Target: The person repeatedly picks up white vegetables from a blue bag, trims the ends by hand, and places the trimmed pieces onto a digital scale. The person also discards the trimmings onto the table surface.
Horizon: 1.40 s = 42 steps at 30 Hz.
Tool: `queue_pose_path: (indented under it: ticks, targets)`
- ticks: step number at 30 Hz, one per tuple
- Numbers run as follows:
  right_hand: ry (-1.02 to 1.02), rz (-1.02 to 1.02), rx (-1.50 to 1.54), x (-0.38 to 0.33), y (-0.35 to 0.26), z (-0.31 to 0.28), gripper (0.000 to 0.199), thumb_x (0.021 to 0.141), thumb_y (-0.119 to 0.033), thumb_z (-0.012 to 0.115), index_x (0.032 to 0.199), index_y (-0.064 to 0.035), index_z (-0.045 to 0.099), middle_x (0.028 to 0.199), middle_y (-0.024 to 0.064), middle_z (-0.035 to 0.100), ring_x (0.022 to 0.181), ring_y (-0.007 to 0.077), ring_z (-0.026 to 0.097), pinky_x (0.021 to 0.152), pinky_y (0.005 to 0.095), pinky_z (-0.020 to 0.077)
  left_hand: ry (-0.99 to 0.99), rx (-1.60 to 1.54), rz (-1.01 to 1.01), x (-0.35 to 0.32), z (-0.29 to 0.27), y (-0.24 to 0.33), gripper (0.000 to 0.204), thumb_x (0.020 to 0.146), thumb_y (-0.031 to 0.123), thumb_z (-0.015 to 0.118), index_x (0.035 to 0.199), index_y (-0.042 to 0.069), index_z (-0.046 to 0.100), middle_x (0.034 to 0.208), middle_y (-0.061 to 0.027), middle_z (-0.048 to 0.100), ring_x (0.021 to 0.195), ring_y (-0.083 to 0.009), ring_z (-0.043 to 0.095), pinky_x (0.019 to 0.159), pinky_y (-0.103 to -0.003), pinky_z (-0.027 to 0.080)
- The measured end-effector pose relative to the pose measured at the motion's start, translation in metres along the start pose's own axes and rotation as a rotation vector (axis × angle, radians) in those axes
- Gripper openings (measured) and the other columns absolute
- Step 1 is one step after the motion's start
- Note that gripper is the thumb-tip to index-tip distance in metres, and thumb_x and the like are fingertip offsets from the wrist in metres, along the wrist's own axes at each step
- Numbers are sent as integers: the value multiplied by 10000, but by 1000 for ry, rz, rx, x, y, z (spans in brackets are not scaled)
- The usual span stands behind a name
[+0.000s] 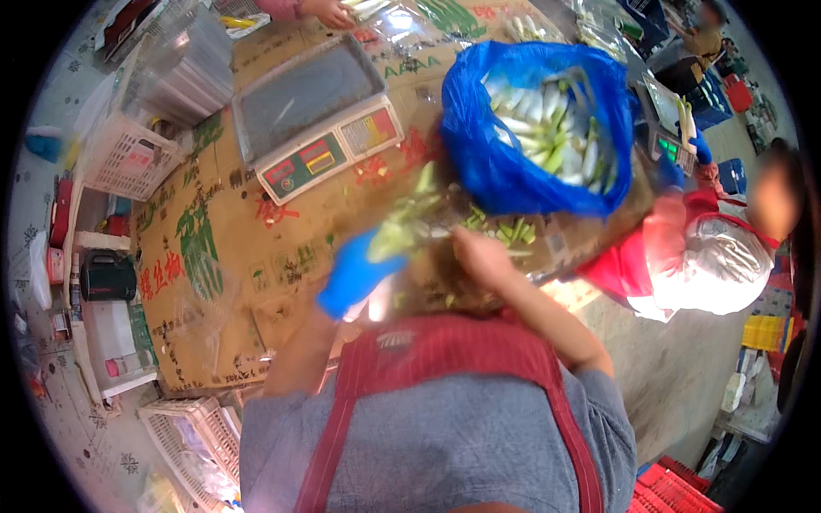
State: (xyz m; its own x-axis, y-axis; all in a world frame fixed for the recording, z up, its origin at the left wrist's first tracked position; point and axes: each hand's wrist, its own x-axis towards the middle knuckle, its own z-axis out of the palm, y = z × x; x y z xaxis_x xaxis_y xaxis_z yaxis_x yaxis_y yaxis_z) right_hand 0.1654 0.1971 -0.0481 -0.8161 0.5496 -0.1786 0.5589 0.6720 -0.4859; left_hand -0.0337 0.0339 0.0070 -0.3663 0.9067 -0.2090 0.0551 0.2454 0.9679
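My left hand (363, 272), in a blue glove, is closed around a pale green, leafy vegetable stalk (395, 232), blurred by motion. Just to its right, my bare right hand (486, 256) is closed. A thin pale shape sticks out of it toward the stalk, too smeared to name. Cut green pieces (513, 231) lie on the cardboard beyond my right hand. Behind them stands an open blue plastic bag (462, 128), full of white and green vegetable stalks (547, 128).
A scale with a grey tray (312, 94) stands at the back left of the cardboard-covered table (231, 316). White plastic baskets (137, 167) line the left side. At right, a person in a red apron (629, 261) works beside another scale (671, 145). Another person's hand (329, 12) shows at the far edge.
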Motion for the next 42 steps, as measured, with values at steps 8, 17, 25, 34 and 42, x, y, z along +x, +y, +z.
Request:
queue_pose_path:
  ticks: [8, 17, 25, 34, 42]
  targets:
    - [123, 36, 66, -30, 29, 1, 151, 895, -178, 540, 1026, -104, 530, 836, 176, 651, 779, 400, 647, 658, 519, 501, 103, -130, -121, 21, -59, 5, 399, 811, 119, 770, 1162, 2, 622, 1042, -59, 665, 940, -162, 637, 849, -331, 527]
    - [-133, -193, -59, -18, -20, 42, 237, 852, -198, 580, 1084, -163, 611, 865, 122, 653, 817, 329, 673, 652, 459, 535, 383, 1269, 469, 185, -191, 53, 413, 799, 266, 747, 1178, 137, 644, 1057, -94, 667, 971, -347, 641, 813, -471, 513]
    - [-40, -266, 17, -12, -14, 64, 274, 856, -235, 617, 1126, -207, 653, 915, 128, 582, 853, 336, 624, 704, 462, 517, 484, 1426, 207, 269, -154, 15, 714, 799, 558, 683, 1401, 227, 490, 1259, -90, 579, 1202, -321, 510, 966, -522, 380]
    - [-105, -359, 77, -8, -18, 54, 354, 815, -205, 659, 1164, -151, 642, 1022, 113, 591, 927, 348, 585, 786, 446, 498, 446, 1047, 363, 254, -181, 19, 864, 849, 585, 645, 1513, 147, 309, 1503, -161, 383, 1401, -363, 334, 1136, -584, 165]
    - [60, -356, 189, -14, -17, 59, 227, 811, -118, 644, 1036, -89, 657, 881, 126, 605, 839, 343, 573, 736, 435, 476, 899, 679, 506, 155, -259, 8, 615, 899, 285, 688, 1398, 7, 460, 1400, -195, 499, 1278, -335, 485, 1075, -409, 384]
